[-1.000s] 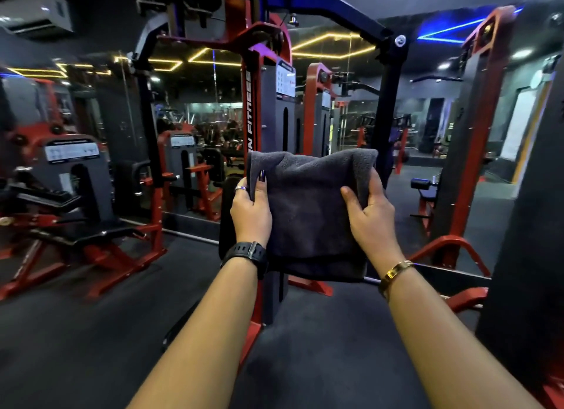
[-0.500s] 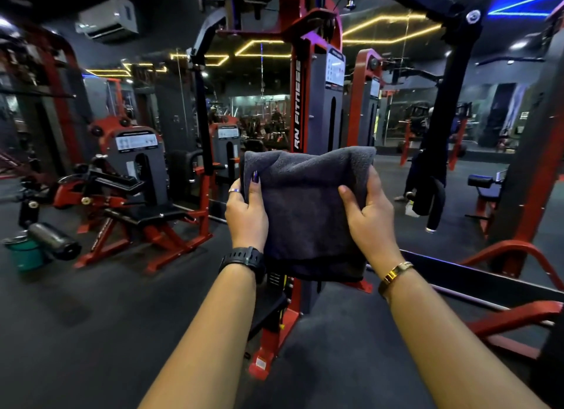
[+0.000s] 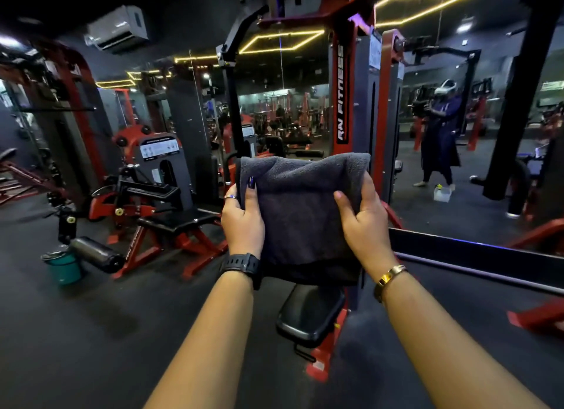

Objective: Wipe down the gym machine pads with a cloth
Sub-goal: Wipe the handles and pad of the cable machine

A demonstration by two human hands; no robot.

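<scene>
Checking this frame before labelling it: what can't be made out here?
- Head view: the back pad is hidden behind the grey cloth, held up by the left hand and right hand.
- Seat pad: top edge covered by the cloth.
- Machine placard: print too small.

The black seat pad [image 3: 308, 315] sat bare below the cloth [image 3: 300, 213]. The red machine post [image 3: 341, 94] stood right behind the seat pad. Open floor [image 3: 91, 332] lay left of it.

Both hands [image 3: 244, 222] [image 3: 364, 219] hold a grey cloth [image 3: 300, 213], seemingly folded, above the seat pad [image 3: 308, 314].
</scene>
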